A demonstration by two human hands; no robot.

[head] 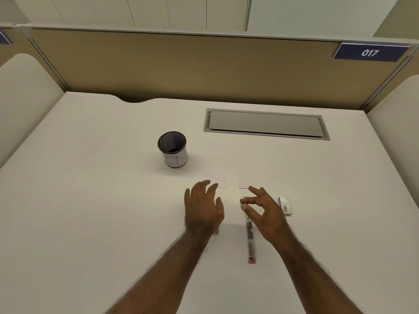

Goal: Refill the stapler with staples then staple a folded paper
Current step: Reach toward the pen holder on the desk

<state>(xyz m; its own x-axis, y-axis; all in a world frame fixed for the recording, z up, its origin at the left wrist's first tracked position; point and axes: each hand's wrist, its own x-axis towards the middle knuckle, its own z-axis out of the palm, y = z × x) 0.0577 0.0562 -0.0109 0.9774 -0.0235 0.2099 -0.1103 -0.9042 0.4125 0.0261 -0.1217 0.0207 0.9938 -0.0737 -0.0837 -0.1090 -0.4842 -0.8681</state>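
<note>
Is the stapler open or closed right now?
Open. The stapler lies flat and stretched out on the desk, its metal staple channel exposed, a pink end nearest the camera. The right hand pinches something small above it.

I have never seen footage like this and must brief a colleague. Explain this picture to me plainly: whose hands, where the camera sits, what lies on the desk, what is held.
There is no machine here. A person wears a wide-angle camera on the head, which looks forward and down at both bare hands over a white desk.

The left hand is open, fingers spread, holding nothing. The right hand pinches a small strip of staples between thumb and finger.

Below that hand lies the stapler, opened out flat, with pink ends. To its right sits a small staple box. Beyond the hands lie two white paper pieces, faint against the desk. Further left stands a black mesh pen cup.
</note>
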